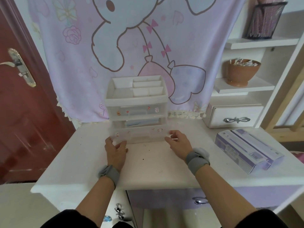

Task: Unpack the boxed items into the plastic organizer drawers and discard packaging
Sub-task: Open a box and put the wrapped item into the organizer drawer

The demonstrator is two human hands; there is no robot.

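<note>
A white plastic organizer stands at the back middle of the white desk, with open compartments on top and clear drawers below. Its bottom clear drawer, decorated with small stickers, is pulled well out toward me. My left hand grips the drawer's left front corner and my right hand grips its right front corner. Pale blue items show inside the upper drawer and the middle drawer. Two purple-and-white boxes lie side by side on the desk at the right.
A white desk carries everything. A purple cartoon cloth hangs behind. Shelves on the right hold a brown bowl and a black mesh cup; a small white drawer sits below them. A red door is at left.
</note>
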